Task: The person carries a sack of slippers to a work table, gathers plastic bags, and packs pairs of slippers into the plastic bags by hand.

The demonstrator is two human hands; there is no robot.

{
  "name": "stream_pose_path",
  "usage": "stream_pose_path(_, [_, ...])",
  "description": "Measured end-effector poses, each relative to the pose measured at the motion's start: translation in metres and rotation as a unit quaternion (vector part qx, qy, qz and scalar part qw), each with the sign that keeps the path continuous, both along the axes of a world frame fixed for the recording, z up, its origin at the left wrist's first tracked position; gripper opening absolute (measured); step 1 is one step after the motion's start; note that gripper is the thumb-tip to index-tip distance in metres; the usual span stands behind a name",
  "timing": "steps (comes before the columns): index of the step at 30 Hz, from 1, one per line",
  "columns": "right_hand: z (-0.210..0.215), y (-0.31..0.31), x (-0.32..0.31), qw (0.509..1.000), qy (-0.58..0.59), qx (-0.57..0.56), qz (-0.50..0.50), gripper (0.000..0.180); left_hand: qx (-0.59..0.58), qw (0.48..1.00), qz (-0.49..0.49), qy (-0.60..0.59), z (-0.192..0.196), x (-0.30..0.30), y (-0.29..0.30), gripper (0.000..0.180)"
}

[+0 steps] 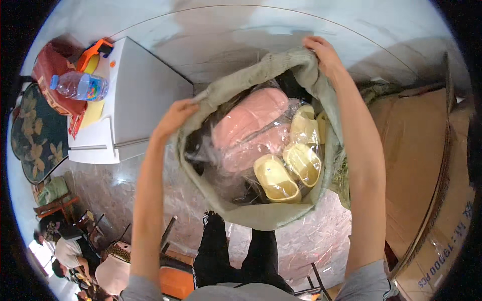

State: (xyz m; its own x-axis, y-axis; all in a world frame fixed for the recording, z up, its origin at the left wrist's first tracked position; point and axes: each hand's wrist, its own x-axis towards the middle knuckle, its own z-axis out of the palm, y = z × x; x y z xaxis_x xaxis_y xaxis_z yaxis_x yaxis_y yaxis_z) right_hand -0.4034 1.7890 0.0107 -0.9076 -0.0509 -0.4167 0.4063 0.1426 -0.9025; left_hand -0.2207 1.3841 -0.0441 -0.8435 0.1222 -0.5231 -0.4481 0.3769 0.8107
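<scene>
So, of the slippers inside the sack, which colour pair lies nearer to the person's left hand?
The pink slippers: they lie on the sack's left side, toward the left hand; the yellow slippers lie rightward.

The grey-green woven sack (261,213) stood upright on the floor, mouth pulled wide, rim gathered at both far corners. Inside lay clear-wrapped slippers: pale yellow pairs (288,168) to the right, pink ones (251,125) to the left.
</scene>
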Motion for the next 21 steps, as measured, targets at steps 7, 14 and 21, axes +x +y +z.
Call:
stream_pose_path(7, [-0.018, -0.034, 0.162, 0.845, 0.352, 0.401, 0.028, 0.040, 0.307, 0.875, 0.265, -0.262, -0.069, 0.002, -0.117, 0.026])
stream_pose_path(14, [-0.087, 0.138, 0.160, 0.958, -0.021, 0.284, 0.005, 0.042, 0.351, 0.869, 0.215, -0.274, -0.072, -0.001, -0.073, 0.031])
stream_pose_path(21, [-0.058, 0.208, 0.105, 0.941, -0.210, 0.171, -0.204, 0.055, 0.006, 0.977, 0.108, -0.183, -0.061, -0.004, -0.079, 0.041])
